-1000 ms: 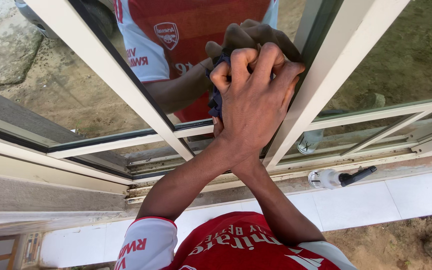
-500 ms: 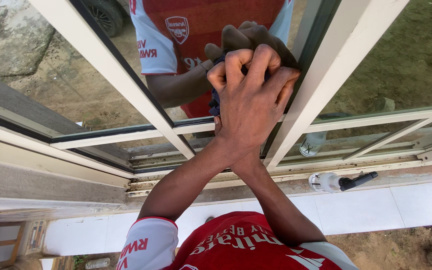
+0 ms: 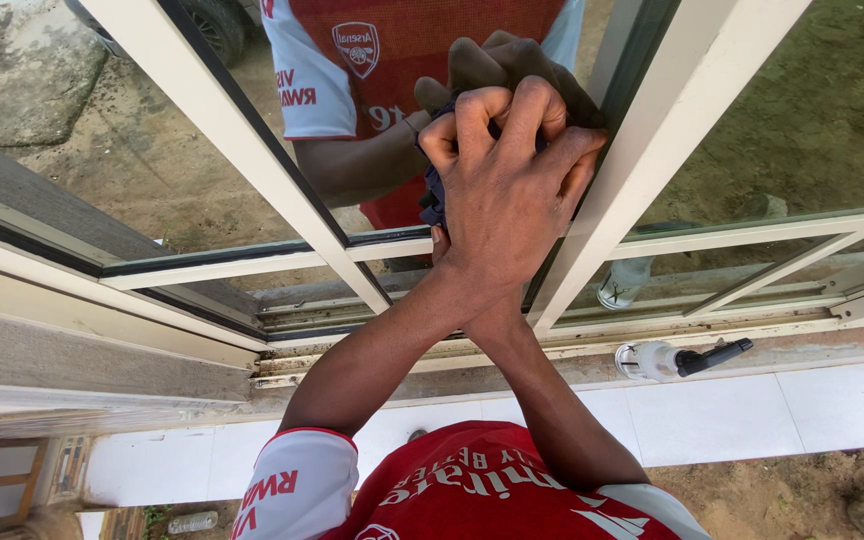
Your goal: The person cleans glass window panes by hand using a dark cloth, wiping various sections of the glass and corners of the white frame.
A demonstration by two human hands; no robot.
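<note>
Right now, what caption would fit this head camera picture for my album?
Two stacked hands press a dark blue cloth against the window glass, with a spray bottle lying on the sill.

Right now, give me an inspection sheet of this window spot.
Surface: window glass, reflecting the person; white frame.
Job's things: dark blue cloth, pressed against the glass.
Clutter: spray bottle lying on the sill; dirt in the track.
Hands: left hand curled over the cloth; right hand hidden beneath it, only the right wrist shows.
Cables: nothing seen.
Surroundings: white tiles below the sill.
</note>
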